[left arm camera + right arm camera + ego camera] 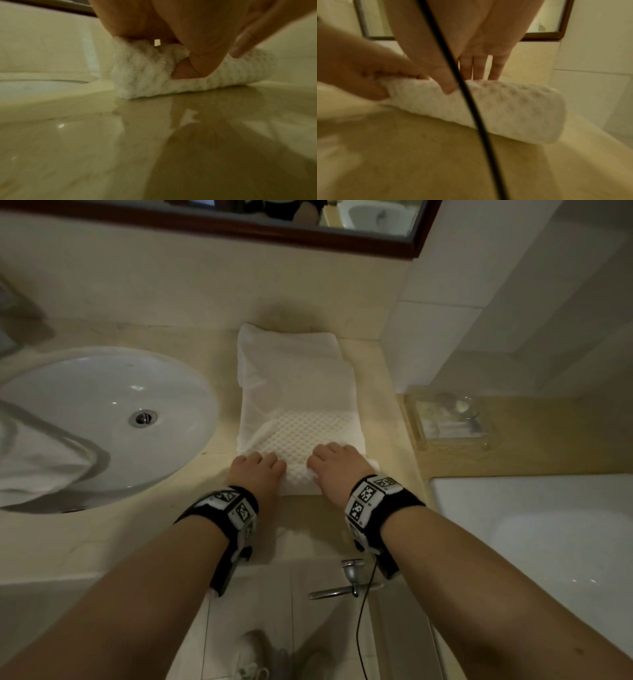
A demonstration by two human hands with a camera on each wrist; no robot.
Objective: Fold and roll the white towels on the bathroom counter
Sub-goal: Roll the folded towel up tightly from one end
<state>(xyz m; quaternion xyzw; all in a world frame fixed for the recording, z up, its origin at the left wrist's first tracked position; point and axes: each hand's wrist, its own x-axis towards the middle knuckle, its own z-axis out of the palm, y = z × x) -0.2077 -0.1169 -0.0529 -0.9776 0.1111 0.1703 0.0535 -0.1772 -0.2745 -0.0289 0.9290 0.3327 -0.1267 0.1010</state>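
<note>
- Two hands work on one folded white towel (298,392), which lies on the desk (171,529) between the sink (102,419) and the wall.
- Left hand (255,470) and right hand (337,463) both curl their fingers around the rolled near end.
- Only the first turns seem rolled; most of the length is still flat, so much rolling is left.

My towel (297,392) white, waffle-dot band near rolled end. Surface (113,529) glossy beige. Sink (102,419) white. Mirror frame (342,237) dark reddish-brown. My wristbands (380,501) black, black-and-white square marker codes.
</note>
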